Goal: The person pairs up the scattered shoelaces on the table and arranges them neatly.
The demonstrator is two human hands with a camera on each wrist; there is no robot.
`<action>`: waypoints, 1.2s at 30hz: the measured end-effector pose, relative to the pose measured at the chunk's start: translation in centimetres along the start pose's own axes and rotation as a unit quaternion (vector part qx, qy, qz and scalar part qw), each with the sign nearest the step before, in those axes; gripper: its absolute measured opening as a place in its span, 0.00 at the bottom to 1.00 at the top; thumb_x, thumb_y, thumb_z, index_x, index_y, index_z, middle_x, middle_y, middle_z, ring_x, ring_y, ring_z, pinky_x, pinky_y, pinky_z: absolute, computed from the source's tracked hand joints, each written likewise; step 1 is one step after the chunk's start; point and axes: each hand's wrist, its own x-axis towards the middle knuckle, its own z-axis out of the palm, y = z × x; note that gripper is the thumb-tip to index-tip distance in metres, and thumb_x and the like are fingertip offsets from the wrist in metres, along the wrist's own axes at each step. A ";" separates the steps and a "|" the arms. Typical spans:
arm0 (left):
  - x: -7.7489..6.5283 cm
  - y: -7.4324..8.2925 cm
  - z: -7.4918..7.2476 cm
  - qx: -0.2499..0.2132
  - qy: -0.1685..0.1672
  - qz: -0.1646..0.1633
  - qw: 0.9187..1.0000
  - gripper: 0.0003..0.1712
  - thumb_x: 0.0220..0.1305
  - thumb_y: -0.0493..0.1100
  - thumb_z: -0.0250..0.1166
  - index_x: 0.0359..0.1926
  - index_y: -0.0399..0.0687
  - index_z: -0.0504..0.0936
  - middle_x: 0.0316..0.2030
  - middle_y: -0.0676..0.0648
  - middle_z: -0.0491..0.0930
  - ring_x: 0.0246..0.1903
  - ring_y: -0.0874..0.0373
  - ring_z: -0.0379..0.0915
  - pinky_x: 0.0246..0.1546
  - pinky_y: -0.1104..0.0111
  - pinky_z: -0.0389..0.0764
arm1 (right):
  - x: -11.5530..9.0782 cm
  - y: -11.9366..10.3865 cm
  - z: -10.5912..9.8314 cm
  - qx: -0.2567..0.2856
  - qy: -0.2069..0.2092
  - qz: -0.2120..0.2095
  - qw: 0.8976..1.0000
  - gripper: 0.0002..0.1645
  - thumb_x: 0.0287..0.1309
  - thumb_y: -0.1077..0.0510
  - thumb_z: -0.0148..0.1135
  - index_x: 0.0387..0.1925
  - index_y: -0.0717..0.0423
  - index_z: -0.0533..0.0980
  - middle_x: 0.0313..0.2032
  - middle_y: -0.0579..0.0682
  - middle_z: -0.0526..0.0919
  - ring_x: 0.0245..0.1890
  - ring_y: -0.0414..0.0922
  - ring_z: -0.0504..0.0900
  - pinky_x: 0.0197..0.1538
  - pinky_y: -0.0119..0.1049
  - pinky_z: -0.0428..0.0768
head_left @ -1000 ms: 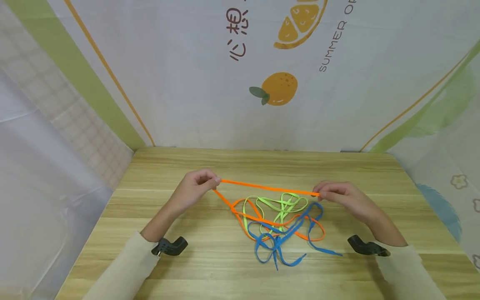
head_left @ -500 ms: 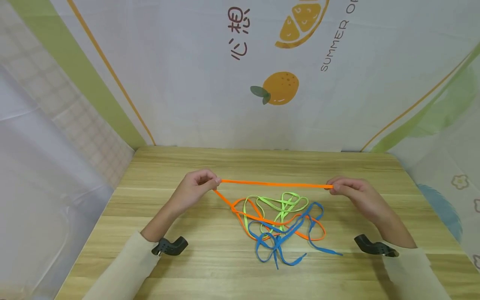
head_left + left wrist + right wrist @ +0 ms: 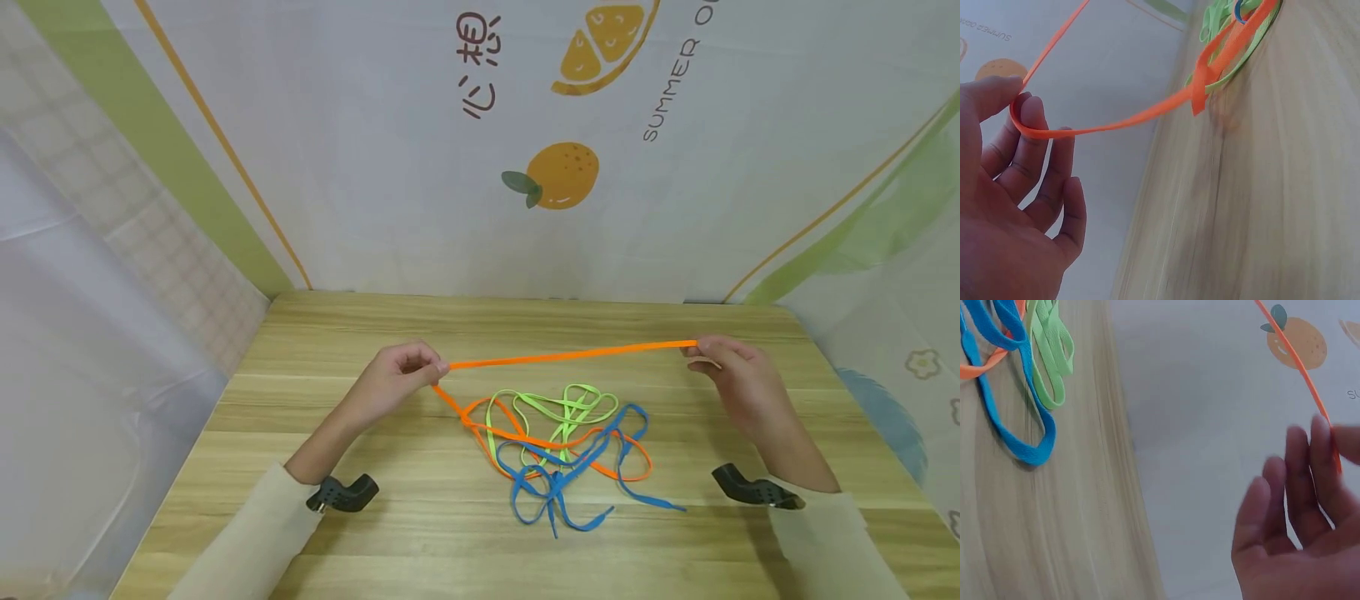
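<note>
Right hand has moved outward and up since the earlier head frames, so the straight run of orange lace between the hands is longer and now rises toward the right; left hand barely shifted. Orange lace is off the table between the hands, then drops from the left hand to the pile, where its loops lie. Left grip: thumb and index pinching the lace, which bends around the index fingertip; other fingers loosely curved. Right grip: thumb and index pressed together on the lace, a short tail showing past the pinch; other fingers apart from it. Pile: lime-green lace and blue lace tangled with orange on the wooden table. Black wrist mounts at both light sleeves. Behind, fruit-print cloth.
</note>
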 end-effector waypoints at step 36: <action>-1.4 -1.7 -3.0 0.020 0.038 -0.035 0.999 0.14 0.82 0.44 0.67 0.48 0.35 0.87 0.46 0.31 0.84 0.48 0.46 0.82 0.55 0.49 0.80 | -0.4 -0.3 -6.4 0.222 0.156 0.093 0.958 0.21 0.86 0.66 0.49 0.38 0.65 0.85 0.37 0.54 0.92 0.38 0.47 0.87 0.43 0.36 0.84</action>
